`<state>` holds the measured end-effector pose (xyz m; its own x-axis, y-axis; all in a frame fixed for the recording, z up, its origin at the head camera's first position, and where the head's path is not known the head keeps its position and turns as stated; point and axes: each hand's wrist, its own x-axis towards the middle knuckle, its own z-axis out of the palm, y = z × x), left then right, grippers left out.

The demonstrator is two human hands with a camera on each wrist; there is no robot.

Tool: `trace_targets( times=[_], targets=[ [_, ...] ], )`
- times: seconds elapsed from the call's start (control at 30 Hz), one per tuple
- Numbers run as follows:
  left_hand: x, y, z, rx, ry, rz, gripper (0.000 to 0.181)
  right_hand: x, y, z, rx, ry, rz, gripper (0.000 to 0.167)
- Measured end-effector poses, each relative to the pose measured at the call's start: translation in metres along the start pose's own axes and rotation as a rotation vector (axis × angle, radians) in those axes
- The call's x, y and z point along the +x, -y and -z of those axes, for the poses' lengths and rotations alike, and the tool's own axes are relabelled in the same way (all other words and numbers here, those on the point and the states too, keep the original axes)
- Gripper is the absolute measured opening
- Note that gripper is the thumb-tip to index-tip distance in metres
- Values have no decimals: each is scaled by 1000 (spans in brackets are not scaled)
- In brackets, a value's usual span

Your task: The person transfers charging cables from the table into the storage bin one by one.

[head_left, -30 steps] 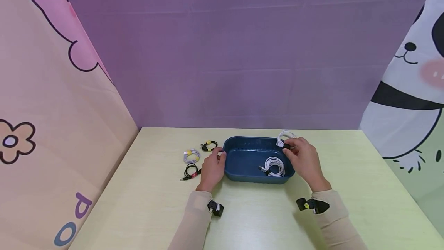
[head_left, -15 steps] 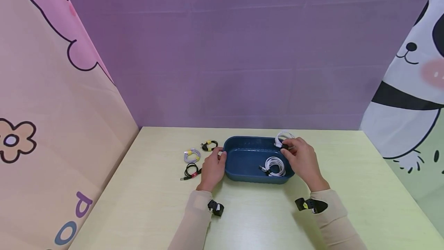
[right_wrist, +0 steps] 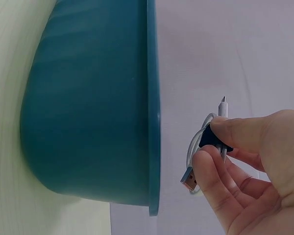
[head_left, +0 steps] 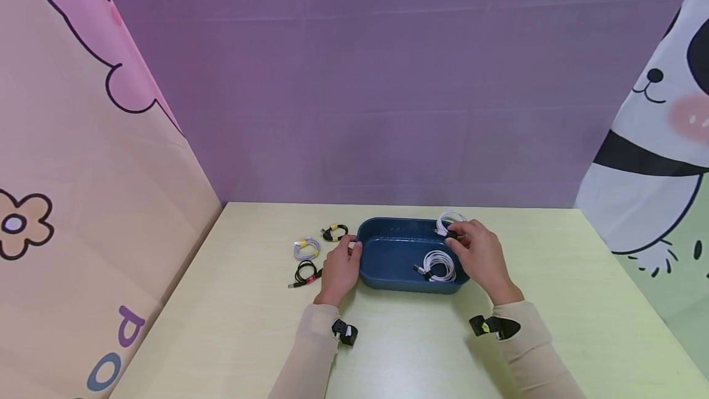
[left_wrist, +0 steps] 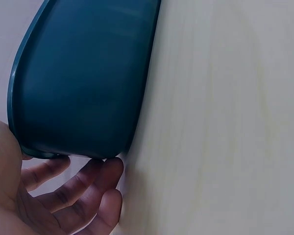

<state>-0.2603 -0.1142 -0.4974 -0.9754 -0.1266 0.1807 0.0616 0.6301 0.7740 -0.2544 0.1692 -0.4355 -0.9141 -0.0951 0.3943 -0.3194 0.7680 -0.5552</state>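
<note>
A deep blue rectangular plastic box (head_left: 393,285) stands on the table. My left hand (head_left: 340,270) grips its left end, thumb at the rim; the left wrist view shows curled fingers (left_wrist: 68,196) against the box's outer end wall (left_wrist: 83,107). A white coiled USB cable (head_left: 450,219) with a black tie is pinched between thumb and fingers of my right hand (head_left: 483,257), above the box's far right corner. The right wrist view shows the cable's metal plug (right_wrist: 190,179) beside the thumb. Inside the box, at the right, lies another white coiled cable (head_left: 439,265).
Left of the box lie a black coiled cable with yellow ties (head_left: 335,233), a greyish-white cable with yellow ties (head_left: 307,249) and a black cable with a red tie (head_left: 304,274). A purple cloth wall (head_left: 354,91) rises behind the table (head_left: 232,337).
My right hand has shifted slightly left with the white cable, toward the inside of the box's far right corner. My left hand and the box have hardly moved.
</note>
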Motion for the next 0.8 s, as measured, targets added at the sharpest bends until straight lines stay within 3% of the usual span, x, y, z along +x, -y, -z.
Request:
trace_targets(
  times=[0.8],
  targets=[
    [-1, -3, 1, 13, 4, 19, 33, 5, 3, -4, -26, 64, 6, 27]
  ],
)
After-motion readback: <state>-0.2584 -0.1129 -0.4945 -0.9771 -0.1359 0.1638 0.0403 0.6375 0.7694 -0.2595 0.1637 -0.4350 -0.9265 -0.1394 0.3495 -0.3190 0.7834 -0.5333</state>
